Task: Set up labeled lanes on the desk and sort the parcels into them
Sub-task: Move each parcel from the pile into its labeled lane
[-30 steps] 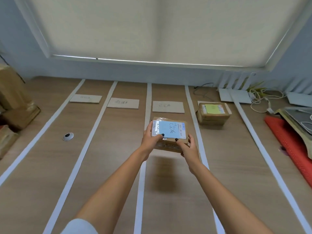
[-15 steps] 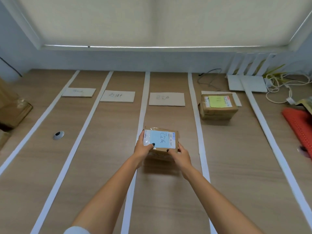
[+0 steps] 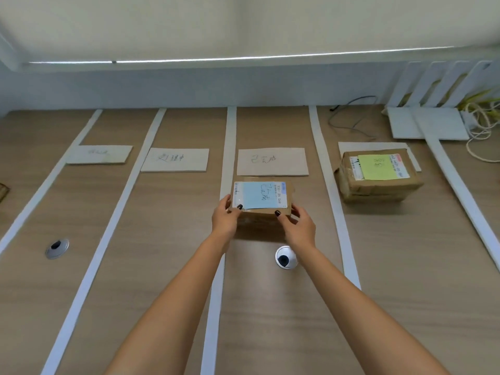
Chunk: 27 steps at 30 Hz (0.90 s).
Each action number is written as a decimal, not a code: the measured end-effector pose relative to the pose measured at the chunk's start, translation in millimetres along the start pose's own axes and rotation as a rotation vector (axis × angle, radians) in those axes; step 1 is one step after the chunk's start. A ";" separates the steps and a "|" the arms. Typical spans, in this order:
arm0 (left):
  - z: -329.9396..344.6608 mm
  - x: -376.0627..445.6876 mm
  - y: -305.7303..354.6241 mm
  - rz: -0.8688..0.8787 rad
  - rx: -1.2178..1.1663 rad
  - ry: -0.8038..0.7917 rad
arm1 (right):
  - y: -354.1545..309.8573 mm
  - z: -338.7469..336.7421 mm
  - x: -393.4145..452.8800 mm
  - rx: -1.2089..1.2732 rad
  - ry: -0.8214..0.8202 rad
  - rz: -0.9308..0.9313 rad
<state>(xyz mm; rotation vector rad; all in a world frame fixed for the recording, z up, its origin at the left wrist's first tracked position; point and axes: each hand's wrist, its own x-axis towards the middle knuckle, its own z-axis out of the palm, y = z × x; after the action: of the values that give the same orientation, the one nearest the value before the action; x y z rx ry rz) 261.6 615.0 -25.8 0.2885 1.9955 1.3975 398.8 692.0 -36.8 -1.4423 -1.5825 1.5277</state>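
Small brown parcel (image 3: 262, 197) with a blue note on top, gripped at its near corners by left hand (image 3: 225, 218) and right hand (image 3: 299, 226), fingers curled around the edges. Held in the third taped lane of the wooden bench (image 3: 405, 266), just near of that lane's paper label (image 3: 272, 161). Farther right, second parcel (image 3: 377, 174) with a green note in the next lane.

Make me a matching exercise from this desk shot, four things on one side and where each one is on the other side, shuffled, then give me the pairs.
Things:
1. blue-note parcel
2. green-note parcel
3. white grommet
4. grey grommet

Places:
A. far-left lane
B. held in both hands, just below a lane card
C. resting in the right-hand lane
D. beside the right forearm

Pairs: 1-B, 2-C, 3-D, 4-A
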 end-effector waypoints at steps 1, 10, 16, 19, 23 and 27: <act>2.7 11.0 0.7 0.002 -0.004 0.015 | -2.2 3.6 9.0 -0.002 0.012 -0.015; 14.5 50.0 7.1 0.065 -0.016 0.052 | -9.4 18.3 51.2 -0.023 0.027 -0.040; 0.5 24.7 15.1 -0.049 -0.094 0.067 | -18.7 -5.6 32.1 0.018 0.007 -0.005; -11.4 -7.8 17.9 -0.028 -0.066 0.081 | -27.1 -25.8 6.4 0.004 -0.041 -0.029; -21.9 -65.0 26.2 0.083 0.068 0.016 | -46.5 -48.6 -41.4 -0.039 -0.101 -0.089; -33.7 -119.5 44.9 0.194 0.113 -0.065 | -71.9 -68.4 -90.8 -0.094 -0.161 -0.196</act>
<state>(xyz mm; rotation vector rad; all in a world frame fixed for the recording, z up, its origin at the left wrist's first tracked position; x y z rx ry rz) 320.9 544.3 68.6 0.5849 2.0393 1.3754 463.9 650.5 73.5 -1.1955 -1.8544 1.5025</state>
